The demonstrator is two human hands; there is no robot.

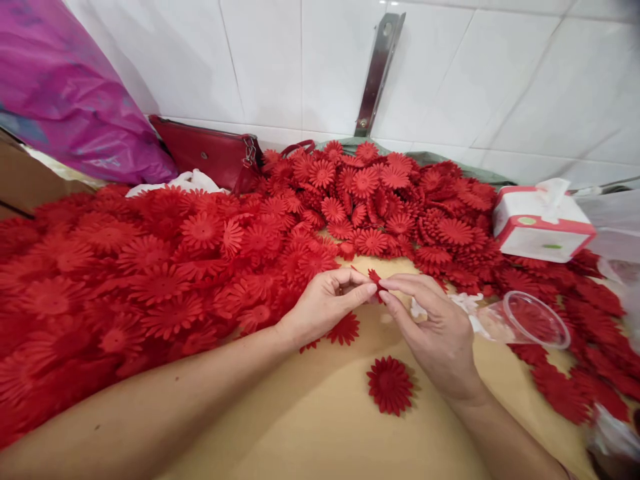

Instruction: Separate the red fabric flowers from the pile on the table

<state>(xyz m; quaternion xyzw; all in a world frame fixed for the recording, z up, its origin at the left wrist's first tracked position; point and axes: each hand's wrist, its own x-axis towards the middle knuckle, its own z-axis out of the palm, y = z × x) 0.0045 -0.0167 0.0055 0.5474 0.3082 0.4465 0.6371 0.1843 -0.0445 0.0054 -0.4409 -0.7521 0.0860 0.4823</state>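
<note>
Between the fingertips of both hands is a small red artificial flower (376, 279), seen nearly edge-on and partly covered by the fingers. My left hand (333, 297) pinches its left side with thumb and forefinger. From the right, my right hand (434, 327) grips the other side between thumb and fingers. A darker red layered flower (390, 385) lies flat on the tan tabletop (310, 413), below the hands. Another red flower (344, 328) rests just under my left hand, partly hidden by it.
Loose red flower pieces (160, 283) cover the left side, and a heap (365, 180) rises at the back. At right are a tissue box (543, 223) and a clear plastic cup (535, 320). A red handbag (205, 153) and a purple bag (80, 93) stand by the tiled wall (270, 60).
</note>
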